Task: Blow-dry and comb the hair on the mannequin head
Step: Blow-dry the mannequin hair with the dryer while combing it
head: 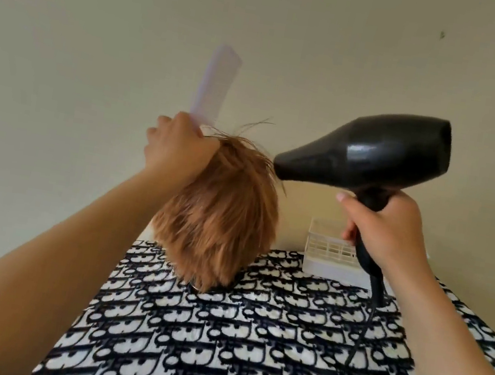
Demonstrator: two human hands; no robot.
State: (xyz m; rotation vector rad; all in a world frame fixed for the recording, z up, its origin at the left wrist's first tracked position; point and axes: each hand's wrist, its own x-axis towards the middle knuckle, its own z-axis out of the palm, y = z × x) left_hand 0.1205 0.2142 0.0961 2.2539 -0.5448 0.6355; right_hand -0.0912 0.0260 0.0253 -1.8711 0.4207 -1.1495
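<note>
The mannequin head [221, 219] stands in the middle of the patterned table, covered in short orange-brown hair with a few strands lifted at the crown. My left hand [178, 147] rests against the top left of the hair and grips a pale lilac comb [213, 84] that points up and away. My right hand [388, 232] is closed around the handle of a black hair dryer [371, 155]. Its nozzle points left and almost touches the hair at the upper right of the head. The mannequin's face is hidden.
A black-and-white patterned cloth [246, 349] covers the table. A white slatted basket [333, 252] stands at the back right, behind my right hand. The dryer's black cord [363, 329] trails down across the cloth. A plain beige wall [267, 12] rises behind.
</note>
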